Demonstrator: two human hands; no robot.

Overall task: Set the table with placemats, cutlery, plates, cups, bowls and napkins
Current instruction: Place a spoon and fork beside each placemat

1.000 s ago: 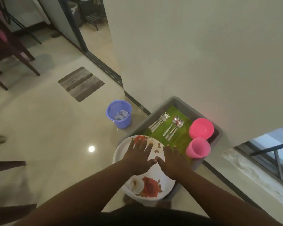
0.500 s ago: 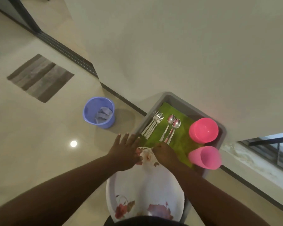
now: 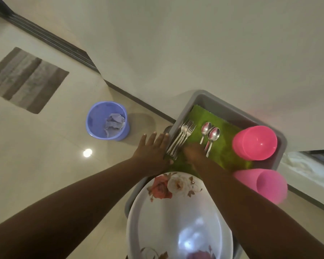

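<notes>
The grey bin stands on the floor against the wall and holds the full supply: the green placemat lining its bottom; the flowered plate at the near end; the pink bowl and, nearer, the pink cup on its side along the right; the forks and two spoons lying on the placemat. Change over the last second: both hands have left the plate, where they lay flat, and moved forward to the cutlery zone; the plate now sits nearer the camera, uncovered. Meaning for the task: nothing appears set out yet; judged step, picking up cutlery or freeing the placemat beneath it. The left hand is spread, fingers straight, resting over the bin's left rim beside the fork handles, gripping nothing visible; the right hand lies on the placemat between fork and spoon handles, blurred, so its finger state cannot be told, nor whether it pinches a handle. No counter is in view; napkins are not visible; the plate's near edge and the bin's near end are cut off by the frame; the number of stacked forks, plates and cups cannot be counted. A blue bucket with crumpled paper stands left of the bin.
</notes>
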